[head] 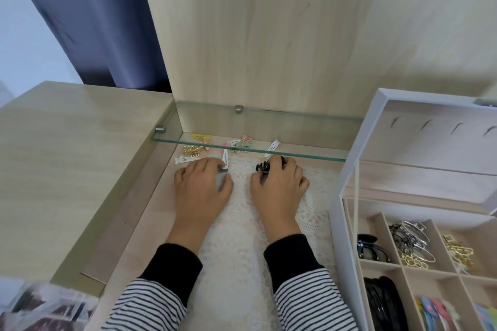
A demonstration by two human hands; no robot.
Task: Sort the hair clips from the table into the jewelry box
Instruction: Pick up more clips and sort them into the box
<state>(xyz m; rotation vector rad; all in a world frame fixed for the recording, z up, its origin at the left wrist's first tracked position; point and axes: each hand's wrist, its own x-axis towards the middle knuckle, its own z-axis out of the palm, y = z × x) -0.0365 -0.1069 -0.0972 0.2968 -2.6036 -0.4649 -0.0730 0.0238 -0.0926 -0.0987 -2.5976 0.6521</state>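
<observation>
While our left hand (202,184) pinches a white snap clip (224,159) and our right hand (279,184) a black claw clip (262,167) near the table (139,236) far edge, both seem light, stiff; grip sides.

Glass shelf (309,158) spans the recess, level, held on small metal brackets (160,129) at the left side and rear. White lace mat (242,223) lies flat below it. Pale wood panel (269,35) stands behind. Dark blue curtain (107,21) hangs upper left. Blurred clear packet (40,306) bottom left, contents unreadable.
</observation>
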